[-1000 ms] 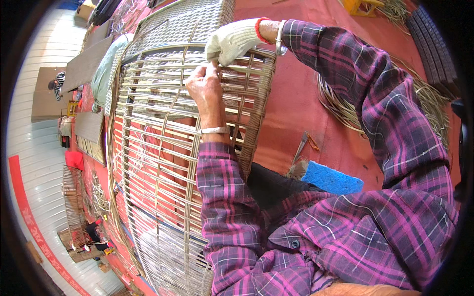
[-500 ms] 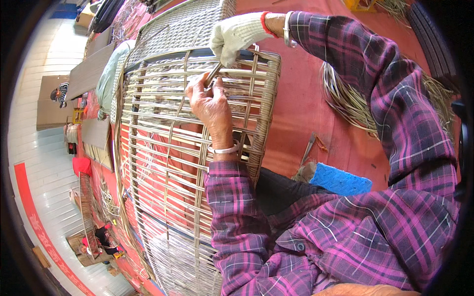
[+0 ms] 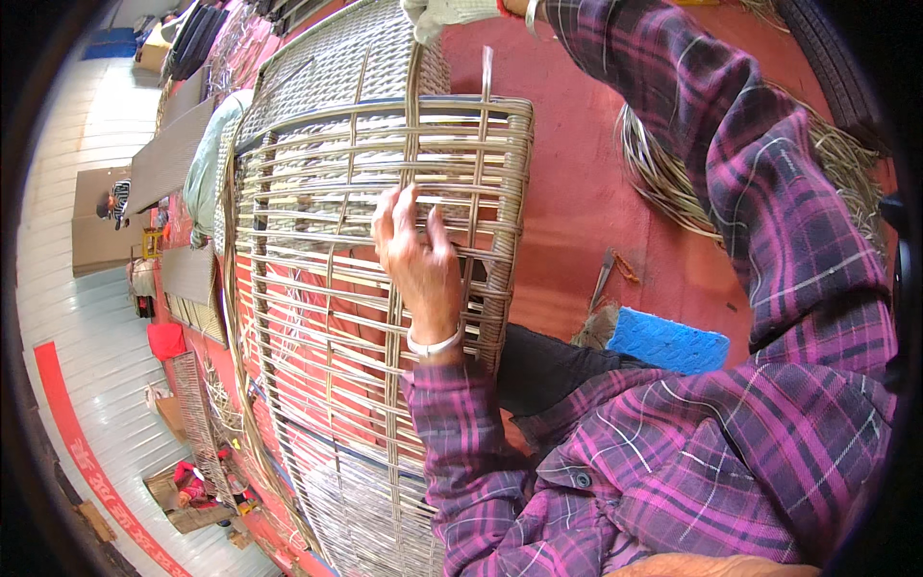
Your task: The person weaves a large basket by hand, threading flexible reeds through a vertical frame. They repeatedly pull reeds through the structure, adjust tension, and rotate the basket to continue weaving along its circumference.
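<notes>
Resting flat, fingers spread, the bare left hand [image 3: 418, 264] pressing against the horizontal strands of a big woven wicker frame [image 3: 317, 317], not closing around any single strand. Wearing a pale bangle at the wrist, a purple plaid sleeve [image 3: 461, 433] running back to the near edge. Reaching to the far side, the right hand [image 3: 447, 13] in a pale work glove, mostly cut off at the top edge, sitting just above the frame's far rim by the upright strand [image 3: 413, 87] rising there; impossible to tell whether closing on that strand or staying apart. Filling the middle and left of the view, the frame lying on its side over the lap, open ribs near, tighter weave at the far end. Lying on the red floor [image 3: 567, 212] to the right, a bundle of loose wicker strands [image 3: 673, 183]. Sitting near the right knee, a blue block [image 3: 668, 341], with a small hand tool [image 3: 603, 279] just beyond it.
</notes>
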Available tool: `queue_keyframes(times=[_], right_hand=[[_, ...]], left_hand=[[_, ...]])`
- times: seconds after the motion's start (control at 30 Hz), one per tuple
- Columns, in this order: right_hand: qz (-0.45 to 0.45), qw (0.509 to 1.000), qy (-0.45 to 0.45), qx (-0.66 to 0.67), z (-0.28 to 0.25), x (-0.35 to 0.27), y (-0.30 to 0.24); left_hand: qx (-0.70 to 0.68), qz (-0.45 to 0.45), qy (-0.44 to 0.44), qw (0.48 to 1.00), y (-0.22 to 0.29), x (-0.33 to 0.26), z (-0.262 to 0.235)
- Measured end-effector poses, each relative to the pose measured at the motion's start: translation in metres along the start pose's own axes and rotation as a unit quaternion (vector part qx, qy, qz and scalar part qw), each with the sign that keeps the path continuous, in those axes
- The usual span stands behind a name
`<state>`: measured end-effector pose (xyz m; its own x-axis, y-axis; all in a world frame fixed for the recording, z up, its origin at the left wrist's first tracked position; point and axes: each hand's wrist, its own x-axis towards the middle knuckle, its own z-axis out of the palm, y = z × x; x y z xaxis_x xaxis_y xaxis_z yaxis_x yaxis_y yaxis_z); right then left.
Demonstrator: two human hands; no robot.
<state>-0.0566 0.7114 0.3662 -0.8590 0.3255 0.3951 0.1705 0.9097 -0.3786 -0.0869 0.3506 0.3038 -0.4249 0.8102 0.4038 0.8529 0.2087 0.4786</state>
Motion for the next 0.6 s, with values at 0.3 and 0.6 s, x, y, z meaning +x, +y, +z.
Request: queue_keyframes(times=[0.3, 0.6], right_hand=[[0.278, 0.889, 0.118, 0.343, 0.047, -0.122, -0.023], [0.115, 0.853, -0.053, 0.506, 0.073, -0.112, -0.056]], left_hand=[[0.084, -0.099, -0.001, 0.992, -0.018, -0.091, -0.068], [0.165, -0.135, 0.012, 0.977, -0.025, -0.129, -0.084]])
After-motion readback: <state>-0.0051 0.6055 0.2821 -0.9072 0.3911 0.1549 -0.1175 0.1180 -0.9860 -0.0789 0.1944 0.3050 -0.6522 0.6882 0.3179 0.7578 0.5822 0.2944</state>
